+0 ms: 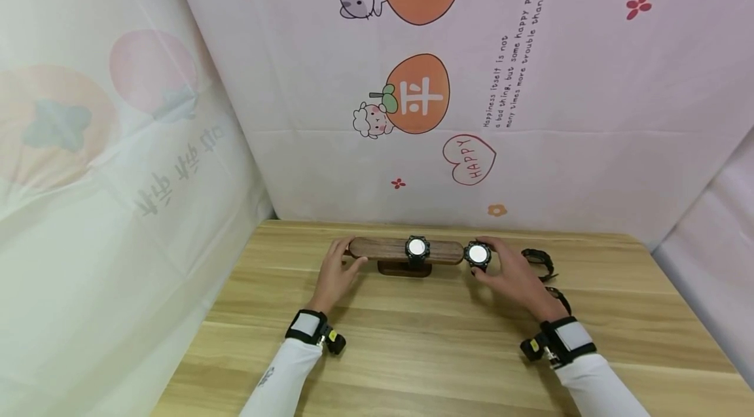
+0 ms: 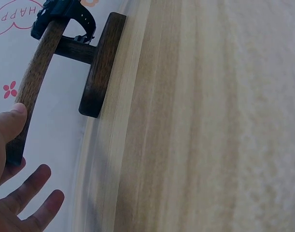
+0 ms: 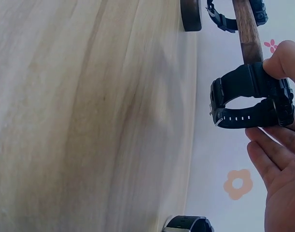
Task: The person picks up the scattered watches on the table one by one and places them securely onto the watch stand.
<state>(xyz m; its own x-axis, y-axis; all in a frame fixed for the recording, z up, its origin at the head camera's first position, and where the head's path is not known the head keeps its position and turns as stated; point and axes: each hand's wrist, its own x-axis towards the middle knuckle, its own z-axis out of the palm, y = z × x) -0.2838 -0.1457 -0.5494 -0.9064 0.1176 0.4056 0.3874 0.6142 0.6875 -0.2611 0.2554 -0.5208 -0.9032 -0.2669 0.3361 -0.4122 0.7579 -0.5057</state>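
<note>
A dark wooden watch stand with a rounded top bar and a small base stands near the table's back edge. One black watch with a bright white dial is looped round the bar, right of its middle. My left hand grips the bar's left end, thumb in front and fingers behind. At the right end, my right hand pinches a second black watch between thumb and fingers. That watch's strap is closed into a loop, its upper part right at the bar's tip in the right wrist view.
Two more black watches lie on the wooden table to the right: one behind my right hand, another strap partly hidden by the wrist. A printed white cloth hangs behind the table, another along its left.
</note>
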